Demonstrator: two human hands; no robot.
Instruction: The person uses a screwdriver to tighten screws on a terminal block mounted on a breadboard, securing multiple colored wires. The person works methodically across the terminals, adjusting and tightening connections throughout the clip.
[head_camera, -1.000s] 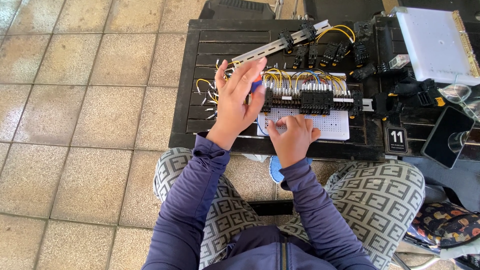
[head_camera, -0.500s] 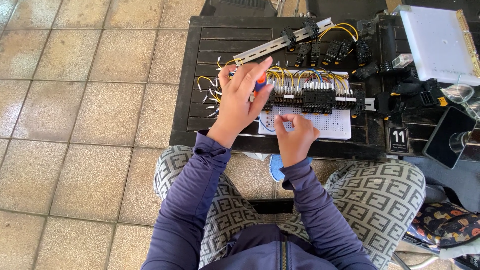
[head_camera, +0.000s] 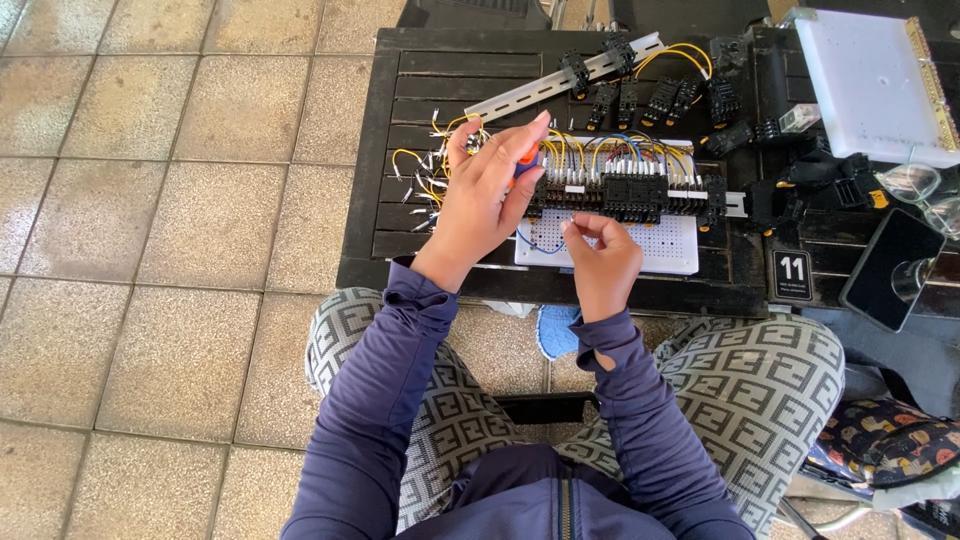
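1. Two hands work at a row of black terminal blocks (head_camera: 625, 190) mounted along a white perforated board (head_camera: 660, 245) on the dark slatted table (head_camera: 400, 150).
2. The left hand (head_camera: 485, 195) is closed around an orange-handled screwdriver (head_camera: 527, 157), its tip at the row's left end.
3. The right hand (head_camera: 600, 255), fingers pinched, holds a blue wire (head_camera: 530, 243) just near the blocks.
4. The step in hand looks like wiring a terminal; seating the wire end calls for a steady pinch and a square screwdriver tip.
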